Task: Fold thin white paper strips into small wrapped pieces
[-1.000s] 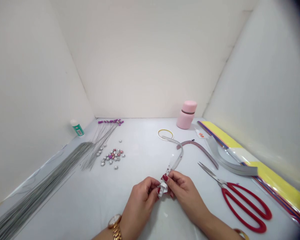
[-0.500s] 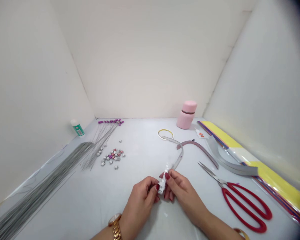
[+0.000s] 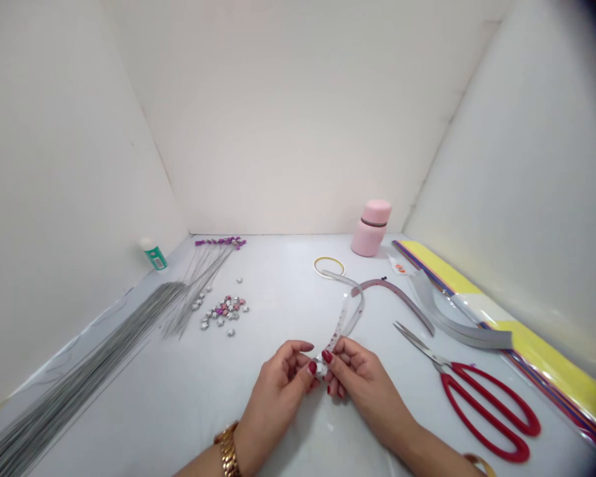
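Between my two hands is a narrow silvery-white paper strip point(image 3: 340, 324), folded into a small knot at its lower end. My left hand point(image 3: 284, 384) pinches the folded end between thumb and fingers, its index finger raised a little. Thumb and fingers of my right hand point(image 3: 360, 381) grip the strip at the right side of the fold. The strip's free end sticks up and away from me, marked with small dark spots. Just behind it a curved grey strip point(image 3: 361, 301) lies on the table. The fingertips partly cover the fold.
Red-handled scissors point(image 3: 447, 364) lie at right beside grey paper strips point(image 3: 457, 328) and yellow packs point(image 3: 541, 358). A mauve strip point(image 3: 402, 295), tape ring point(image 3: 329, 267) and pink flask point(image 3: 371, 228) stand farther back. At left are folded stars point(image 3: 226, 309), wires point(image 3: 94, 358) and a glue bottle point(image 3: 153, 255).
The strip's free end now stands longer and more upright above my fingers. My left index finger has lifted, and the fold sits smaller between my fingertips.
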`<move>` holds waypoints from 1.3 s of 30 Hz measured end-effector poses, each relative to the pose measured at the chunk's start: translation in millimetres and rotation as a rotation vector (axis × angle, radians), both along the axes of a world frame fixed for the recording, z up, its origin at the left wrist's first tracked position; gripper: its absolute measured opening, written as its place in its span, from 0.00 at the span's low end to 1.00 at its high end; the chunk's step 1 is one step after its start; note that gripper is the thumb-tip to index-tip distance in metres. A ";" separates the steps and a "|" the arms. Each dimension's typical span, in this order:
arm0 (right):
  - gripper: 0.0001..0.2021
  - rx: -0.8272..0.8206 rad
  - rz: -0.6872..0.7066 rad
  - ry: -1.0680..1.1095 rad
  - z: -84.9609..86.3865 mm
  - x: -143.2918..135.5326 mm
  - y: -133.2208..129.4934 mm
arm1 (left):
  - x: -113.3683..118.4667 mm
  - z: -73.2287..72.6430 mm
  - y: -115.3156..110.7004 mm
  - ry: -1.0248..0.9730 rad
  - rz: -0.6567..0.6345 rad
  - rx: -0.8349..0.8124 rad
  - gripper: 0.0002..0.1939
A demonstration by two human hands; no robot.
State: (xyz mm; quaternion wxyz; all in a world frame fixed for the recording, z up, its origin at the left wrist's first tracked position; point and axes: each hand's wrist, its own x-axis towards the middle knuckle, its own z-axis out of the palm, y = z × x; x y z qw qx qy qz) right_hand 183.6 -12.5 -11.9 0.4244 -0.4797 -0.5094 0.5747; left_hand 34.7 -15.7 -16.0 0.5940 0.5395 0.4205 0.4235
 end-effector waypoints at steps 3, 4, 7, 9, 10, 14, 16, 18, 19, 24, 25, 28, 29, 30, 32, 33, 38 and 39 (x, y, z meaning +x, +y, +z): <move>0.13 -0.001 -0.004 0.015 -2.2 0.3 0.4 | 0.9 -2.3 1.1 -0.019 -0.017 -0.014 0.08; 0.13 0.000 -0.002 0.015 -2.7 0.5 0.4 | 1.3 -3.0 1.2 -0.020 -0.018 -0.022 0.07; 0.13 0.005 0.000 0.011 -1.8 0.9 -0.1 | 2.2 -3.3 1.4 -0.003 0.000 -0.053 0.06; 0.13 0.009 0.003 0.007 0.3 0.9 -0.8 | 2.2 -2.4 1.8 0.018 0.011 -0.066 0.06; 0.13 0.010 0.010 0.005 1.4 0.8 -1.3 | 1.9 -1.7 2.0 0.029 0.013 -0.067 0.06; 0.13 0.006 0.019 0.005 4.1 -0.3 -2.0 | 0.1 1.3 2.0 0.117 0.037 -0.027 0.06; 0.14 -0.001 0.015 0.016 3.8 -0.9 -1.9 | -0.7 3.9 0.6 0.168 0.050 0.006 0.06; 0.14 -0.006 0.031 0.023 3.3 -1.0 -1.8 | -1.2 7.4 -2.0 0.202 0.055 0.044 0.06; 0.15 -0.001 0.045 0.022 3.2 -0.8 -1.8 | -1.3 9.2 -3.6 0.214 0.058 0.069 0.06; 0.15 0.022 0.090 -0.007 5.3 1.5 -2.3 | -1.2 14.6 -10.0 0.307 0.025 0.208 0.08; 0.15 0.018 0.089 -0.008 6.0 1.8 -2.3 | -1.2 14.6 -10.3 0.325 0.007 0.226 0.08; 0.16 0.001 0.074 -0.002 7.2 1.8 -2.0 | -1.2 14.6 -9.8 0.358 -0.017 0.235 0.10; 0.16 -0.002 0.067 0.000 7.3 1.7 -1.9 | -1.1 14.8 -9.5 0.362 -0.027 0.229 0.11; 0.16 -0.002 0.062 0.006 7.1 1.5 -1.9 | -1.1 15.3 -9.1 0.360 -0.038 0.226 0.11; 0.16 0.006 0.051 0.016 6.6 1.2 -2.0 | -0.8 16.3 -8.9 0.357 -0.071 0.236 0.12; 0.16 0.014 0.045 0.018 6.3 1.2 -2.0 | -0.6 16.8 -9.0 0.366 -0.077 0.250 0.12; 0.16 0.061 0.010 -0.009 5.0 1.1 -2.3 | 0.1 17.3 -10.7 0.499 -0.093 0.325 0.12; 0.16 0.065 -0.001 -0.008 4.5 1.0 -2.3 | 0.1 17.3 -11.2 0.516 -0.109 0.340 0.12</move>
